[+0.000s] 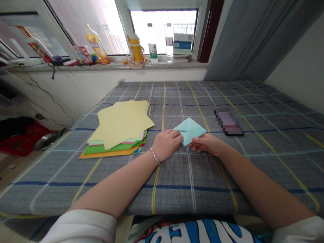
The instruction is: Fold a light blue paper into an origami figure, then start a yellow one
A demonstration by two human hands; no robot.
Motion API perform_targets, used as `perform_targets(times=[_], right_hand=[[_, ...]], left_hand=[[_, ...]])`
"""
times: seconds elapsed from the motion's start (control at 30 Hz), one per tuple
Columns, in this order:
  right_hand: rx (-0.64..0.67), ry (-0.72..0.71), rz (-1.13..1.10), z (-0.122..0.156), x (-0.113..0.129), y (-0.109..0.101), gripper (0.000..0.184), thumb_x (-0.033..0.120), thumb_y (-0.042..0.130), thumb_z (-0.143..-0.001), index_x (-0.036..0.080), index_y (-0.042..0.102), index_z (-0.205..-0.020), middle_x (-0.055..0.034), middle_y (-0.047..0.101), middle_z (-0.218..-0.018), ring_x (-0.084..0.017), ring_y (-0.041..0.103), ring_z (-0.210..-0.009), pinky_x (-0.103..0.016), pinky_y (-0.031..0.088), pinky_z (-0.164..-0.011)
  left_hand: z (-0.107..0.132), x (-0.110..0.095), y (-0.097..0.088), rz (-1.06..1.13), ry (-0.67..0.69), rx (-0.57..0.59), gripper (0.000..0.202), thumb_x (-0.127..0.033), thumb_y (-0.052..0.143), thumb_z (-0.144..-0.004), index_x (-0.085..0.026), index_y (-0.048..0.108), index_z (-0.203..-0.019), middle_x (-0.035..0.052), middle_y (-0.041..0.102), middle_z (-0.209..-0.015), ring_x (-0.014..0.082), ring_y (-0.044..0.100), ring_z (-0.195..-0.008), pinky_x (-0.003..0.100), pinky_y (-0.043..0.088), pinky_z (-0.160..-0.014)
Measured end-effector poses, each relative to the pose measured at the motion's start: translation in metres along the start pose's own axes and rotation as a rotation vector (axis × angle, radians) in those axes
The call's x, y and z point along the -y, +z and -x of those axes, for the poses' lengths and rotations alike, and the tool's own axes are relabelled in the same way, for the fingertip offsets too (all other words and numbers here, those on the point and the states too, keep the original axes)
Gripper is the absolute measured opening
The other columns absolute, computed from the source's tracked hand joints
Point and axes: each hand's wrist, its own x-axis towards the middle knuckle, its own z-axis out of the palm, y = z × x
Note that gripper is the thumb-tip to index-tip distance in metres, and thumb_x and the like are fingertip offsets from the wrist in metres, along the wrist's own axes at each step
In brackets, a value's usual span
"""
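A light blue-green sheet of folded paper (190, 130), shaped like a diamond with creased flaps, lies between my two hands on the checked cloth. My left hand (167, 144), with a silver bangle at the wrist, has its fingers bent over the paper's left corner and presses it. At the lower right edge, my right hand (205, 143) pinches the paper between thumb and fingers. Its curled fingertips are partly beneath the sheet.
A stack of coloured paper (124, 123), yellow on top, lies left of my hands. A phone (230, 122) lies to the right. Beyond the grey checked cloth (172, 182), the windowsill (116, 66) holds bottles, a yellow flask (136, 50) and stacked boxes (182, 44).
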Motion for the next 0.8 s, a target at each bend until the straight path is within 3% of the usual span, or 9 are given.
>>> perform_targets(times=[0.13, 0.27, 0.37, 0.43, 0.53, 0.63, 0.8], right_hand=[[-0.032, -0.074, -0.014, 0.000, -0.002, -0.001, 0.033, 0.027, 0.072, -0.073, 0.020, 0.060, -0.104, -0.0054, 0.067, -0.106, -0.009, 0.065, -0.069, -0.016, 0.052, -0.051], [-0.176, -0.096, -0.006, 0.000, -0.003, 0.000, 0.066, 0.024, 0.075, -0.070, 0.027, 0.044, -0.128, -0.0048, 0.065, -0.105, -0.014, 0.067, -0.077, -0.020, 0.055, -0.053], [-0.310, -0.202, 0.086, -0.002, -0.003, -0.002, 0.089, 0.026, 0.075, -0.067, 0.032, 0.028, -0.142, -0.0072, 0.061, -0.115, -0.019, 0.066, -0.083, -0.027, 0.057, -0.057], [-0.383, -0.321, 0.242, -0.004, -0.004, -0.006, 0.081, 0.028, 0.075, -0.065, 0.029, 0.039, -0.138, -0.0090, 0.057, -0.122, -0.021, 0.064, -0.088, -0.032, 0.058, -0.064], [-0.509, -0.534, 0.484, -0.008, -0.007, -0.015, 0.043, 0.032, 0.072, -0.068, 0.023, 0.064, -0.110, -0.0103, 0.055, -0.124, -0.025, 0.060, -0.102, -0.036, 0.057, -0.073], [-0.606, -0.694, 0.598, -0.010, -0.008, -0.022, 0.021, 0.038, 0.064, -0.077, 0.023, 0.069, -0.091, -0.0097, 0.060, -0.117, -0.026, 0.058, -0.107, -0.035, 0.057, -0.068], [-0.644, -0.840, 0.820, -0.009, -0.008, -0.024, 0.016, 0.033, 0.058, -0.082, 0.023, 0.070, -0.087, -0.0059, 0.069, -0.094, -0.022, 0.063, -0.089, -0.036, 0.056, -0.070]], left_hand=[[0.002, 0.005, 0.002, 0.040, -0.041, -0.055, 0.016, -0.020, 0.044, -0.093, -0.021, 0.060, -0.091, 0.0027, 0.061, -0.093, 0.0161, 0.054, -0.082, 0.027, 0.042, -0.067], [0.003, 0.008, 0.003, 0.157, -0.093, -0.169, 0.018, -0.016, 0.044, -0.090, -0.020, 0.061, -0.089, 0.0030, 0.060, -0.092, 0.0153, 0.055, -0.082, 0.026, 0.044, -0.071], [0.004, 0.008, 0.005, 0.265, -0.118, -0.243, 0.018, -0.014, 0.044, -0.088, -0.020, 0.061, -0.089, 0.0034, 0.060, -0.092, 0.0153, 0.055, -0.084, 0.026, 0.046, -0.073], [0.004, 0.008, 0.006, 0.348, -0.130, -0.264, 0.018, -0.014, 0.045, -0.087, -0.020, 0.061, -0.090, 0.0037, 0.060, -0.093, 0.0151, 0.056, -0.085, 0.026, 0.046, -0.075], [0.004, 0.009, 0.008, 0.481, -0.152, -0.254, 0.016, -0.014, 0.046, -0.087, -0.019, 0.060, -0.089, 0.0037, 0.059, -0.092, 0.0147, 0.056, -0.086, 0.026, 0.047, -0.077], [0.002, 0.011, 0.009, 0.568, -0.224, -0.226, 0.010, -0.017, 0.049, -0.087, -0.019, 0.059, -0.086, 0.0027, 0.058, -0.087, 0.0149, 0.056, -0.083, 0.027, 0.047, -0.076], [0.002, 0.013, 0.008, 0.647, -0.289, -0.239, 0.015, -0.026, 0.055, -0.087, -0.017, 0.060, -0.099, 0.0026, 0.062, -0.088, 0.0150, 0.058, -0.080, 0.027, 0.047, -0.074]])
